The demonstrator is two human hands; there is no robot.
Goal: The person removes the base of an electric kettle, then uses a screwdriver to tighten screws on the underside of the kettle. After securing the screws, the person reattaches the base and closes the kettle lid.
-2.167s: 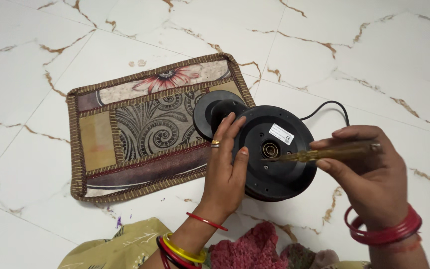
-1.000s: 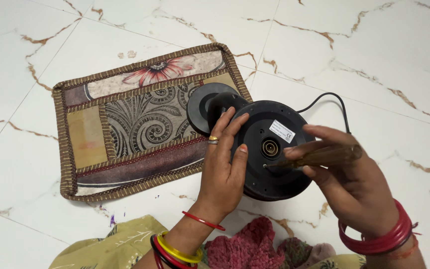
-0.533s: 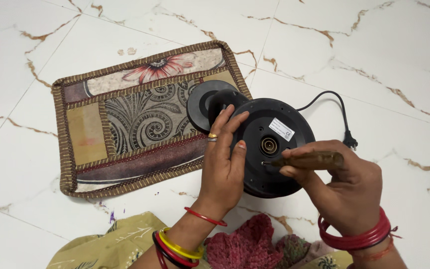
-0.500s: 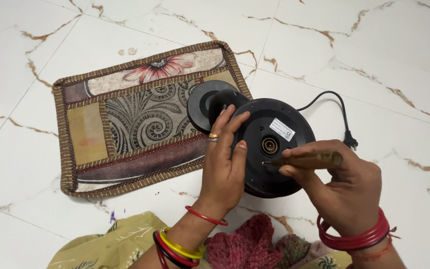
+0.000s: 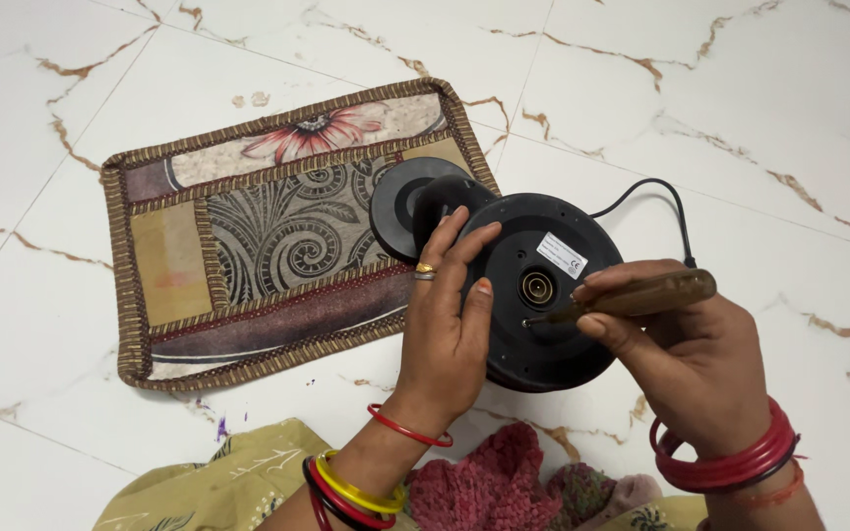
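Kettle [image 5: 543, 295], centre frame, bottom facing up, on the floor [image 5: 740, 118]. Your left hand [image 5: 450, 315] lies spread against its left rim. Your right hand [image 5: 696, 349] pinches a screwdriver [image 5: 632, 295], tip at the base beside the centre socket. Mat [image 5: 248, 236] and power base [image 5: 410, 202] lie upper left.

The left hand [image 5: 445, 324] covers the near-left part of the black kettle base [image 5: 543, 295]. The screwdriver [image 5: 632, 295] tip is too small to make out. The right hand's [image 5: 691, 364] forearm is cut off at the bottom edge.
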